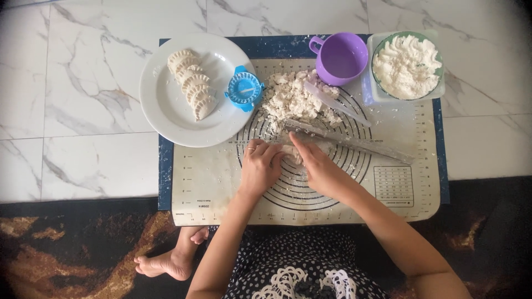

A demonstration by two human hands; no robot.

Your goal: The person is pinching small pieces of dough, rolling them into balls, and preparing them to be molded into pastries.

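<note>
We press a dough lump between both curled hands, left and right, on the mat, keeping scraps and plate close.

Bare arms, no sleeves, bare feet. Thin ring on a finger of left hand; right hand without jewellery. Dark dress with small white dots, white lace-like trim at front.

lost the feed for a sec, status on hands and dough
Both hands, left hand and right hand, pinch the dough piece on the mat. Rolling pin just beyond. Dough scraps behind it.
</note>
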